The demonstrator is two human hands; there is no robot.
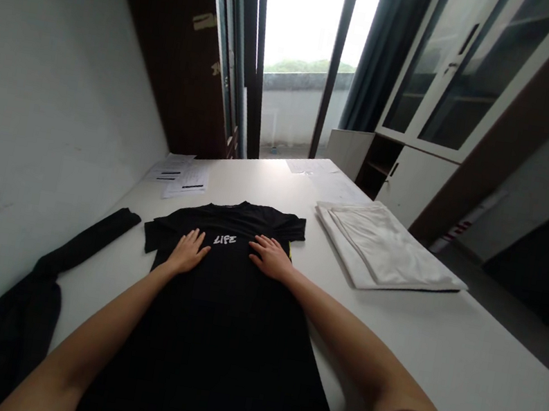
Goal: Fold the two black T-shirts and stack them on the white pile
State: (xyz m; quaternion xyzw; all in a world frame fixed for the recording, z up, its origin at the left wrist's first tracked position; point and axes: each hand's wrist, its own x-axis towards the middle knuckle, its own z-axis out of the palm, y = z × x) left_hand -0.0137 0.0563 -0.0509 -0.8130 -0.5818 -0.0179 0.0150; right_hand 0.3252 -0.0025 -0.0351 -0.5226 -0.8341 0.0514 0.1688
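Observation:
A black T-shirt (221,337) lies spread on the white table, its neck toward the far side and its hem nearest me. White lettering (225,240) shows on its chest. My left hand (187,251) rests flat on the shirt to the left of the lettering, fingers apart, holding nothing. To the right of the lettering my right hand (270,258) also lies on the cloth with its fingers spread. A thin strip of yellow-green shows at the shirt's edge beside my right hand.
Folded white cloth (388,246) lies right of the shirt on the table (440,345). A dark garment (25,311) lies along the left wall. Papers (187,177) are at the far left, with more sheets (326,176) at the far edge. A cabinet (414,187) stands behind.

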